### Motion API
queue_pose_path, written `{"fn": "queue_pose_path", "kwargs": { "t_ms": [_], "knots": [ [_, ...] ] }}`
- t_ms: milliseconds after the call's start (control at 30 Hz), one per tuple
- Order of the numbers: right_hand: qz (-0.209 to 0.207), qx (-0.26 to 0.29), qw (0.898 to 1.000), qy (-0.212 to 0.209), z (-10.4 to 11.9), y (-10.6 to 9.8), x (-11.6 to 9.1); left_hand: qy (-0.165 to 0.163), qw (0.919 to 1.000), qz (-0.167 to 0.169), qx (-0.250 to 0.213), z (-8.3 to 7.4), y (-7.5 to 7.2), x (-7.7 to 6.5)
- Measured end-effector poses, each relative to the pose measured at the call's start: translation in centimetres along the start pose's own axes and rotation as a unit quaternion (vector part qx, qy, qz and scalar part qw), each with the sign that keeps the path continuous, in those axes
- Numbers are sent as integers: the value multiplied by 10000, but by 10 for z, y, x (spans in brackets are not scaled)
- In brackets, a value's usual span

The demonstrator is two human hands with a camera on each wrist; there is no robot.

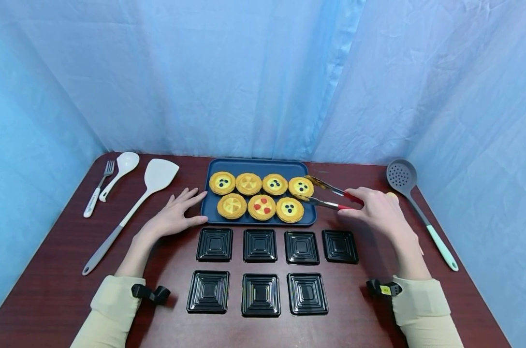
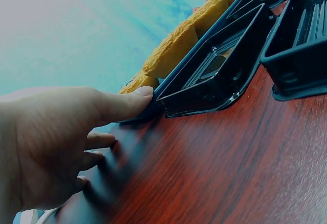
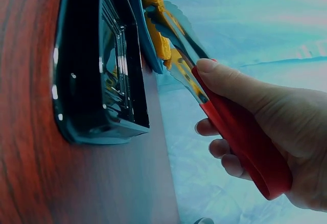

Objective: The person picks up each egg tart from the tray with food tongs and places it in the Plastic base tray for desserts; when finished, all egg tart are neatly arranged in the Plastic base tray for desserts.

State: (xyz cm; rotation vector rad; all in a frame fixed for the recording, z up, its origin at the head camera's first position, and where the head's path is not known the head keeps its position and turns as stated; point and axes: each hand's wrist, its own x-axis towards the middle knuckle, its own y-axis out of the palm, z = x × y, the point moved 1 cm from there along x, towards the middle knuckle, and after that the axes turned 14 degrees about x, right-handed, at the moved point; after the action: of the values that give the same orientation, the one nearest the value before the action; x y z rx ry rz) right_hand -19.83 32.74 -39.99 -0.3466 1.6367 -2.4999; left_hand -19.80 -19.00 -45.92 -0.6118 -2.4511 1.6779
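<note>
A dark blue tray (image 1: 263,165) bears two rows of egg tarts, some dotted with blueberries, one topped with red pieces. My left hand (image 1: 176,212) lies at the tray's left edge, fingers extended and spread; the thumb touches its rim in the left wrist view. In my right hand (image 1: 378,208) are metal tongs (image 3: 235,132) with red handles, gripped between thumb and fingers. Their arms stand apart, with the tips at the far and near sides of the rightmost back-row blueberry tart (image 1: 301,187). Another blueberry tart (image 1: 290,210) sits just in front of it.
Several square black plastic containers (image 1: 260,245) stand in two rows before the tray. On the left lie a fork (image 1: 98,191), a white spoon (image 1: 124,164) and a white spatula (image 1: 158,175). A grey slotted ladle (image 1: 402,175) lies at the right, and a blue curtain (image 1: 245,87) hangs behind.
</note>
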Motion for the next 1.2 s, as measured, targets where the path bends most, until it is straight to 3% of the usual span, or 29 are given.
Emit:
{"fn": "queue_pose_path", "kwargs": {
  "t_ms": [1200],
  "knots": [
    [107, 128, 9998, -87, -1, 4, 3, 10, 10000, -20, 4, 2, 1, 1]
  ]
}}
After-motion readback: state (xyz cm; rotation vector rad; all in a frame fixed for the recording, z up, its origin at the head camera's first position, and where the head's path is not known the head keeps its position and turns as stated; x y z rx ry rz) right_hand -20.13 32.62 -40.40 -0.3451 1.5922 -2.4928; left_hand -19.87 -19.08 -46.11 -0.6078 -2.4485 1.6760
